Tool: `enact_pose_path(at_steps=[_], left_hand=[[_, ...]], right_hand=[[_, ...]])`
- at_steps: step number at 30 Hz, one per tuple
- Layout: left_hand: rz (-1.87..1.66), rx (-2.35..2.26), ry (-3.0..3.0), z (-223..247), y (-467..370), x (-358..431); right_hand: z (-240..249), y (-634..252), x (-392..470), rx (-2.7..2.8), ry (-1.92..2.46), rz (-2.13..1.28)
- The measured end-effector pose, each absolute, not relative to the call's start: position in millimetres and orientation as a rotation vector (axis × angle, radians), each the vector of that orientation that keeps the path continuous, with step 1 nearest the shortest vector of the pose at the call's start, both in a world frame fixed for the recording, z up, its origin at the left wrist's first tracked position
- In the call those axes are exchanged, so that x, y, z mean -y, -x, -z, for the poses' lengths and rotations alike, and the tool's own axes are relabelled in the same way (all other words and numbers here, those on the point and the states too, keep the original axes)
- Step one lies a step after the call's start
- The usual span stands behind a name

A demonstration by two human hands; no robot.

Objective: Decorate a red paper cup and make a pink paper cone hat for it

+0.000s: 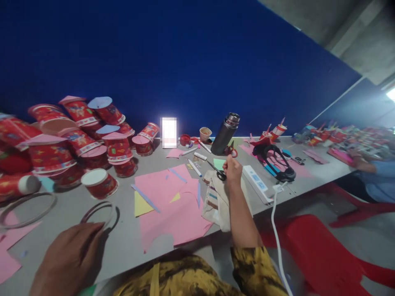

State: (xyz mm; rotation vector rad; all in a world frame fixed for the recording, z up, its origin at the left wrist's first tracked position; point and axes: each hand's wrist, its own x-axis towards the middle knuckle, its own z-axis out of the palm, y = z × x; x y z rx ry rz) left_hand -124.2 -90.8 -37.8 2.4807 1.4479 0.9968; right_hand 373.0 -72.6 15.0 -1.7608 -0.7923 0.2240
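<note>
My left hand (pixel 72 255) is closed on the near edge of a thin, pale ring (pixel 109 213), held just over the grey table. My right hand (pixel 233 168) is curled at the black handles of a pair of scissors (pixel 221 176), whose blades point away to the left; part of the grip is hidden by the fingers. Below that hand lies a cream cloth pouch (pixel 224 201) with striped bands. Pink paper sheets (pixel 173 205) with blue and yellow scraps spread between my hands. A second ring (pixel 27 209) lies farther left.
Red patterned paper cups (pixel 52 152) are piled at the left. A dark flask (pixel 224 135) stands behind the scissors. To the right are a white power strip (pixel 257 183) with its cable and a black head strap (pixel 274 162). Another person's arm (pixel 367 166) rests farther right.
</note>
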Motion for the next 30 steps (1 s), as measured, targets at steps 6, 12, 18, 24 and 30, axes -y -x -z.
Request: enact_pose_path(at_steps=[6, 12, 18, 24, 30], left_hand=[[-1.108, -1.162, -2.632, 18, 71, 77], [-1.048, -0.934, -2.815, -11, -10, 61], [-0.977, -0.980, -2.825, -5, -6, 52], [-0.945, -0.967, -2.793, 3, -11, 53], [-0.912, -0.900, -2.684, 16, -7, 59]], right_hand=[[-31, -360, 74, 1.269, 2.021, -0.291], [-41, -316, 34, 1.810, 2.323, -0.323], [-28, -317, 21, 1.876, 2.363, -0.391], [-7, -331, 19, 1.564, 2.052, -0.511], [13, -333, 20, 1.426, 1.705, -0.617]])
